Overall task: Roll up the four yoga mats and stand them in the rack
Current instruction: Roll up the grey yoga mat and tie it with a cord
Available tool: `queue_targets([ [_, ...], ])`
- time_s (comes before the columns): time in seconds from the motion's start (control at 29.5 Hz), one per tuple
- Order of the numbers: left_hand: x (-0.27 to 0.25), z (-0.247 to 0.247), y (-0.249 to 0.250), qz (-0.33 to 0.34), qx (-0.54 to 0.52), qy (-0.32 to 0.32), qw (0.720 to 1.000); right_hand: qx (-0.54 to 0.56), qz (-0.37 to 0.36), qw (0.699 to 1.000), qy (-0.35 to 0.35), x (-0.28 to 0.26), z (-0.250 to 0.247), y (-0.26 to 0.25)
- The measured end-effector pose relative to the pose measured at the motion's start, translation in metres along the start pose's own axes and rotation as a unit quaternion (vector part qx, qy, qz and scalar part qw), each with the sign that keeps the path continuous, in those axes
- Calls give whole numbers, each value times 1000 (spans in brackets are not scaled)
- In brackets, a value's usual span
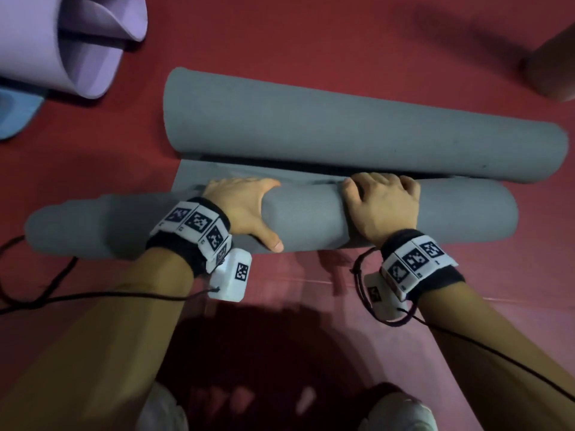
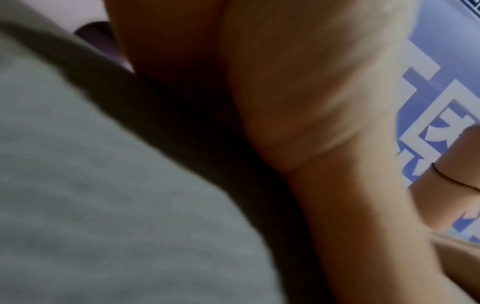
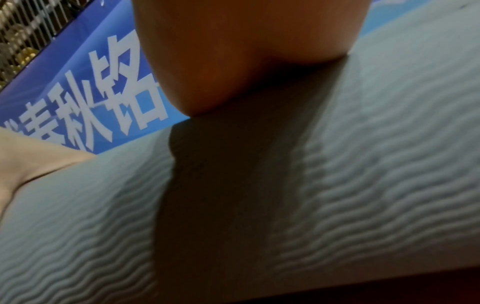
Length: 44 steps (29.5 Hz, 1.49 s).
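A grey yoga mat lies across the red floor [image 1: 311, 35] in the head view. Its near end is wound into a roll [image 1: 308, 219], and its far end curls into a second, thicker roll [image 1: 342, 129]. A short flat strip [image 1: 199, 175] joins them. My left hand [image 1: 245, 206] grips the near roll, fingers over the top and thumb on the near side. Further right, my right hand [image 1: 382, 203] curls its fingers over the same roll. The wrist views show the mat's wavy grey surface [image 3: 363, 164] [image 2: 91, 205] pressed under each hand [image 3: 233, 51] [image 2: 311, 102].
A loosely curled purple mat [image 1: 46, 42] lies at the top left, with a blue mat's corner [image 1: 15, 113] beneath it. A blurred brownish shape [image 1: 553, 66] sits at the top right edge. Black cables trail from both wrists. A blue banner [image 3: 91, 92] stands beyond.
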<state>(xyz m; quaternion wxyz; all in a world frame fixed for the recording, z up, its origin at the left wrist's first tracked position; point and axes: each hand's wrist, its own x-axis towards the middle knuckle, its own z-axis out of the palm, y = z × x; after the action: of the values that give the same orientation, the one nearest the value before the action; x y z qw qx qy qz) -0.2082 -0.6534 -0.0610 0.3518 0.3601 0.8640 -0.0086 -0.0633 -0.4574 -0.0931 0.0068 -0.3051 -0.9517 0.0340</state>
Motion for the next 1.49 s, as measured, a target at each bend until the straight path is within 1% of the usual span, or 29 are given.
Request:
queue_targets([
  [0.1,1,6,0,18,15,11,1000,-11,21,999,25,-1,3,-4],
  [0.17,2,8,2,10,15,23,1000,-18,28,999,33,2,4,-7],
  [0.2,3,9,6,2,9,40,999,-25,28,999,25,5,2,-8],
  [0.24,5,12,11,-8,2,66,998,-33,28,999,8,11,0,-10],
  [0.31,7,21,25,-27,-11,139,990,-46,24,998,-33,24,-4,-11],
  [0.37,6,31,36,-48,6,207,977,-42,12,997,-64,36,-7,-11],
  [0.44,9,38,41,-53,35,243,968,-31,5,996,-82,42,-8,-10],
  [0.51,14,37,38,-46,43,267,962,-22,10,996,-82,44,-6,-10],
  [0.61,25,20,34,-42,45,253,965,-17,28,999,-43,42,-1,-12],
  [0.71,40,4,30,-46,22,223,973,-26,15,1000,-4,42,1,-16],
  [0.75,44,1,29,-47,15,217,975,-28,11,1000,-7,44,0,-17],
  [0.81,50,-1,28,-48,7,213,976,-35,11,998,-41,54,-2,-18],
  [0.85,51,1,27,-45,6,222,974,-34,14,998,-59,59,-3,-19],
  [0.92,50,8,28,-34,14,261,965,-13,23,996,-86,71,-6,-20],
  [0.98,46,16,30,-32,27,299,953,20,29,995,-95,82,-6,-19],
  [1.05,44,24,30,-34,34,322,946,47,28,994,-94,90,-4,-19],
  [1.12,45,26,29,-34,47,338,939,55,22,995,-74,89,-4,-19],
  [1.26,52,11,29,-35,52,335,940,56,13,998,23,78,2,-24],
  [1.39,71,-15,24,-47,10,277,960,36,-15,993,110,63,15,-34],
  [1.42,75,-19,23,-52,-4,268,962,34,-20,993,116,63,16,-34],
  [1.46,79,-22,21,-55,-17,269,961,27,-21,994,105,66,15,-35],
  [1.49,82,-21,20,-50,-29,284,957,17,-20,996,86,71,13,-35],
])
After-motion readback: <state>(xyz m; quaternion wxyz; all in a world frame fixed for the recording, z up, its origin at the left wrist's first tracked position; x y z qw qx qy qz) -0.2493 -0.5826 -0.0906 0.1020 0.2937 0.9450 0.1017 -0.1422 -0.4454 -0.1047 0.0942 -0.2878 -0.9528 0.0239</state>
